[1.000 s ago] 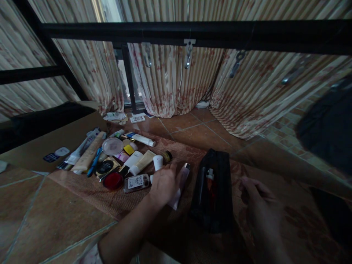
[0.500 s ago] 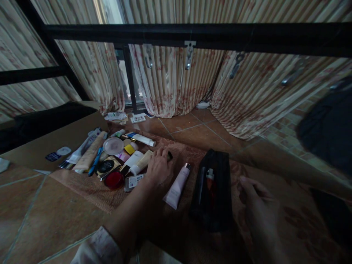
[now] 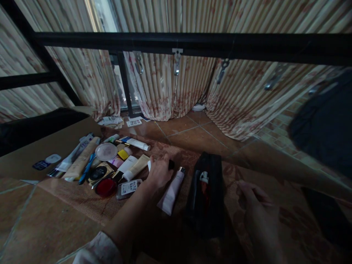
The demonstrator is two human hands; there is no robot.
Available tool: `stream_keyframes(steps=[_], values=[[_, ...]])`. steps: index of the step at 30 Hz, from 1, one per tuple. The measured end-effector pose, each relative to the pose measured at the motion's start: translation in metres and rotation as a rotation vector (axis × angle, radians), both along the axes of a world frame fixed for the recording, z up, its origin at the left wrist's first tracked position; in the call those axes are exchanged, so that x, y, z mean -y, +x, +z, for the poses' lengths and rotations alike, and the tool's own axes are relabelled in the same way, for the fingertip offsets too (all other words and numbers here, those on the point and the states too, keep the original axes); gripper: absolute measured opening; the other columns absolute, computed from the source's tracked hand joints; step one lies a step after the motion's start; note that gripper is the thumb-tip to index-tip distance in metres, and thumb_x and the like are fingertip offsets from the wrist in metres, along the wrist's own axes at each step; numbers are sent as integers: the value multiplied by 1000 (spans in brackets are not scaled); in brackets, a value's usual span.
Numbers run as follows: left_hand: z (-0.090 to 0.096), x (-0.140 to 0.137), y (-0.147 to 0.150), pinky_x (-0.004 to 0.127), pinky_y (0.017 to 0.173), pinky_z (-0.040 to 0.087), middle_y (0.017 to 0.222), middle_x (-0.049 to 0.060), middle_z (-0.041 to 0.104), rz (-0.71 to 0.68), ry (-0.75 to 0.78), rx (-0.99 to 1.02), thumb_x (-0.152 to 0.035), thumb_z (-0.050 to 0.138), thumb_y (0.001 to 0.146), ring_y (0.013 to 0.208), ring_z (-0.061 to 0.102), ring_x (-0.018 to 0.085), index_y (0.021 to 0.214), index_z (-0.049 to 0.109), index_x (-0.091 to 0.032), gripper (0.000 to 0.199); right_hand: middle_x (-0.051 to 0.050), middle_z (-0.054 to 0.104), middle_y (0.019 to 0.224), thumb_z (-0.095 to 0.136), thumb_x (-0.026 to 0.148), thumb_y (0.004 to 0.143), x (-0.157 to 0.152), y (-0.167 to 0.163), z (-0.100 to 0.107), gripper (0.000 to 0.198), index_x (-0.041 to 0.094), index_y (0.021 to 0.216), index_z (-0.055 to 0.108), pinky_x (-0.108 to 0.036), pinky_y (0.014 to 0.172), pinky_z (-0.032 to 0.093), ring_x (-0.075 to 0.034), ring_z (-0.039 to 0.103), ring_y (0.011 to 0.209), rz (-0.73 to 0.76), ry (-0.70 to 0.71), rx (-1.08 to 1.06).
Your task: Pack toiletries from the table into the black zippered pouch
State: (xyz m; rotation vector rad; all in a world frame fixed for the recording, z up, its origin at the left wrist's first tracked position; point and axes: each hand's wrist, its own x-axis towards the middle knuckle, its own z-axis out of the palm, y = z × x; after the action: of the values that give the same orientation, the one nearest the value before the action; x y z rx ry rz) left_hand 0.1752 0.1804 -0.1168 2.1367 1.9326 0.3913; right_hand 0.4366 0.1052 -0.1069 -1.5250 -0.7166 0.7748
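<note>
My left hand (image 3: pixel 158 171) is closed around a small white item with a black end (image 3: pixel 171 165), most of it hidden by my fingers. Just right of that hand lies a pale pink squeeze tube (image 3: pixel 171 192). Beyond the tube is an open black pouch (image 3: pixel 192 198) with an orange-red item with a white top (image 3: pixel 204 179) inside. To the pouch's right, my right hand (image 3: pixel 255 201) hovers with curled fingers, and whether they hold anything is too dark to see. Left of my left hand are a cream tube (image 3: pixel 137 167), a clear case with a printed label (image 3: pixel 128 188) and a red round compact (image 3: pixel 106 187).
More cosmetics crowd the left of the reddish mat (image 3: pixel 90 207), among them a beige tube (image 3: pixel 82 157) and a blue razor-like stick (image 3: pixel 87 168). A cardboard box (image 3: pixel 66 141) stands behind them. A dark bar (image 3: pixel 192 43) crosses ahead, with hooks and curtains below.
The view has shifted slightly, moving the things leftward in it. My left hand has closed round the black-ended item, whose white part now shows. My right hand stays beside the pouch.
</note>
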Motion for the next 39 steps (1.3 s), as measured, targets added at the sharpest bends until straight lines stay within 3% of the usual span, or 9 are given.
stream_keyframes(steps=[3, 7, 11, 16, 19, 25, 31, 34, 39], values=[[4, 4, -6, 61, 109, 28, 120, 12, 67, -4, -3, 5, -18, 60, 77, 121, 56, 33, 122, 56, -21, 44, 3, 51, 59, 81, 48, 66, 1, 2, 0, 35, 17, 72, 68, -20, 43, 29, -9, 39, 52, -12, -29, 7], [7, 9, -31, 49, 104, 41, 129, 11, 63, 1, 12, 42, -14, 59, 76, 124, 54, 31, 127, 55, -21, 51, 4, 48, 56, 80, 49, 66, 3, 0, 3, 34, 18, 75, 70, -20, 40, 26, -9, 38, 49, -70, -91, 21], [7, 15, -59, 42, 107, 41, 140, 14, 55, 3, -48, 50, -17, 64, 75, 127, 53, 28, 137, 49, -18, 64, 4, 49, 58, 81, 48, 65, 4, -4, 6, 34, 18, 73, 68, -19, 39, 25, -8, 38, 50, -62, -82, 10], [13, 28, -63, 57, 113, 29, 156, 20, 33, -67, -202, -73, -35, 80, 63, 140, 37, 39, 147, 38, -20, 95, 5, 46, 54, 81, 50, 64, 3, -9, 9, 37, 17, 75, 68, -20, 38, 22, -8, 36, 47, -49, -87, -5], [16, 33, -57, 65, 112, 24, 160, 23, 23, -123, -240, -154, -37, 83, 57, 142, 31, 45, 150, 35, -20, 106, 3, 50, 56, 81, 49, 63, 1, -11, 9, 36, 16, 72, 68, -20, 40, 27, -8, 38, 48, -41, -61, 27], [10, 34, -56, 69, 109, 24, 157, 25, 26, -146, -186, -192, -35, 77, 60, 140, 34, 46, 147, 39, -20, 96, 3, 51, 56, 81, 48, 63, -1, -15, 5, 35, 16, 74, 69, -20, 39, 26, -8, 38, 46, -48, -34, 31], [15, 31, -60, 67, 107, 29, 142, 19, 47, -119, -143, -122, -41, 70, 69, 128, 47, 41, 140, 48, -23, 77, 3, 52, 57, 81, 49, 64, 0, -14, 7, 37, 16, 74, 70, -21, 38, 25, -9, 39, 47, -45, -52, 53], [16, 31, -59, 71, 107, 25, 149, 19, 40, -145, -180, -106, -35, 68, 71, 134, 41, 42, 142, 45, -23, 76, 3, 51, 57, 81, 48, 64, 0, -16, 9, 35, 16, 72, 68, -21, 38, 25, -8, 38, 46, -37, -41, 45], [8, 31, -47, 70, 112, 21, 158, 18, 28, -122, -145, -183, -10, 60, 68, 145, 29, 38, 139, 46, -21, 73, 3, 52, 56, 81, 47, 63, -1, -16, 7, 34, 16, 71, 68, -21, 39, 26, -8, 40, 47, -43, -43, 27]])
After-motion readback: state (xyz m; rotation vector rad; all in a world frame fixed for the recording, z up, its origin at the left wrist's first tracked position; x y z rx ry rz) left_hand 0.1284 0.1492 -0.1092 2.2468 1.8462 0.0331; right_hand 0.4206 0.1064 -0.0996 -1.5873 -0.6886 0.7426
